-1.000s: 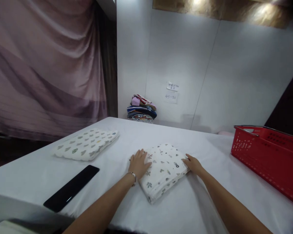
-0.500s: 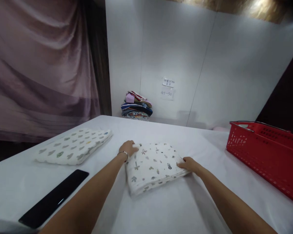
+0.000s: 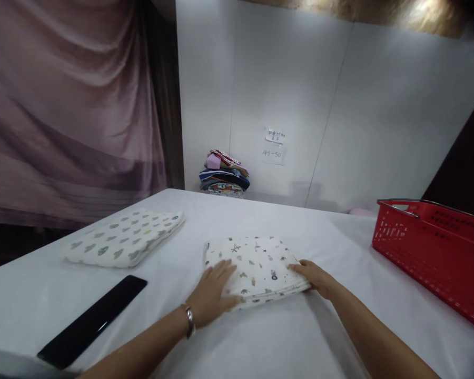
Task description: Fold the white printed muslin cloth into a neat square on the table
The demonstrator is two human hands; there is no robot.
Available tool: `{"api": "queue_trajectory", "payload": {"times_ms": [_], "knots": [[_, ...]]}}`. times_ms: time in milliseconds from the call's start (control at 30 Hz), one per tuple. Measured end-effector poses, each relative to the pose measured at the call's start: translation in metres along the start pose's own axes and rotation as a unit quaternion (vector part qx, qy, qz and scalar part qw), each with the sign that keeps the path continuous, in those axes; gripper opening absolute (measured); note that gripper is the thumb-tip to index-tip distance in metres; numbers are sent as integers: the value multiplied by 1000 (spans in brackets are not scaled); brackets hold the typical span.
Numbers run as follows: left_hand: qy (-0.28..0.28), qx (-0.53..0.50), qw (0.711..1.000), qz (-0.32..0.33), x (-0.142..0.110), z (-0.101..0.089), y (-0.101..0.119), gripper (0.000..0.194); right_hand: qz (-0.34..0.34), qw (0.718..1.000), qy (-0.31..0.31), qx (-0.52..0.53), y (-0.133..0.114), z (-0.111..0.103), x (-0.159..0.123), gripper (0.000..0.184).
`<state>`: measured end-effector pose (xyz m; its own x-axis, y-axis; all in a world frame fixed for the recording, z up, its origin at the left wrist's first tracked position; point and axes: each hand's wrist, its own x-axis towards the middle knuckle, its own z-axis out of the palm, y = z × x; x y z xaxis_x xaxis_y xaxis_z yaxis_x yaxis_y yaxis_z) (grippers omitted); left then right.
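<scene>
A folded white cloth with small prints (image 3: pixel 256 263) lies in the middle of the white table (image 3: pixel 300 337). My left hand (image 3: pixel 212 292) rests flat on the cloth's near left corner, fingers stretched out; a bracelet is on that wrist. My right hand (image 3: pixel 314 276) touches the cloth's right edge, with its fingers curled against the folded layers. A second folded cloth printed with green and grey shapes (image 3: pixel 124 243) lies further left on the table, away from both hands.
A long black flat object (image 3: pixel 92 321) lies near the table's front left edge. A red plastic basket (image 3: pixel 438 252) stands at the right. A stack of folded colourful fabrics (image 3: pixel 224 179) sits by the white wall behind. A mauve curtain (image 3: pixel 63 105) hangs left.
My left hand has slid from the cloth's far left corner back to its near left corner. The cloth has turned a little and lies squarer. My right hand stays at the right edge.
</scene>
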<state>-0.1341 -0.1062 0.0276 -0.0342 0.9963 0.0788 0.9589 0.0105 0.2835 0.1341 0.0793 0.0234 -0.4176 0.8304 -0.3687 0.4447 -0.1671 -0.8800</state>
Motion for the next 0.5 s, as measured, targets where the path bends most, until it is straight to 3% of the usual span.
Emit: {"api": "queue_trajectory", "payload": {"times_ms": [67,200,400,500], "knots": [[-25,3,998,49,-17,7,9,77,12,998,-36,54,1,-1,-2,44],[10,41,995,88,-29,14,12,81,-17,994,-48,98,6,-1,-10,48],[78,82,983,143,-33,9,19,53,-14,993,-26,110,10,-6,-29,64],[75,91,981,154,-35,8,23,54,-24,992,-31,121,10,-8,-38,72]]}}
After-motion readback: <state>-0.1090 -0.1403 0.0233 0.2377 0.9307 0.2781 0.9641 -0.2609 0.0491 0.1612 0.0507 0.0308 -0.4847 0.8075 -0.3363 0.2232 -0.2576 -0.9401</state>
